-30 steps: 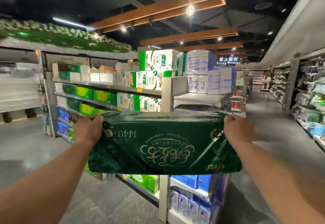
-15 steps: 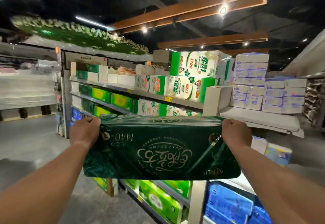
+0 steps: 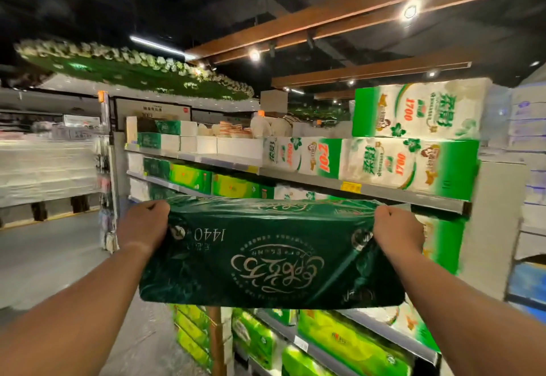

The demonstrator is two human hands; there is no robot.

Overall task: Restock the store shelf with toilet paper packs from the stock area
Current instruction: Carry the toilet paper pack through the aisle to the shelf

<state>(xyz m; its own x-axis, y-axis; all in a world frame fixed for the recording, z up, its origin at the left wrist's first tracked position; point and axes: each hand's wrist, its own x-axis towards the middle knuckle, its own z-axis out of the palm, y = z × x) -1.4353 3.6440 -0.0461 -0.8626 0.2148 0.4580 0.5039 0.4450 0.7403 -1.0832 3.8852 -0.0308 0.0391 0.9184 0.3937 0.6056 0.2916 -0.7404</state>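
Note:
A large dark green toilet paper pack with gold lettering hangs upside down in front of me at chest height. My left hand grips its upper left corner, and my right hand grips its upper right corner. Behind the pack stands the store shelf, several tiers high. White-and-green tissue packs fill the right of its top tier. The pack hides the middle tiers directly behind it.
Bright green packs fill the lower tiers below the pack. White boxes line the top tier at the left. An open grey aisle floor lies to the left. Blue-and-white packs stack at the far right.
I have come closer to the shelf and turned left, so its tiers now fill the view. Both hands keep the same grip on the pack.

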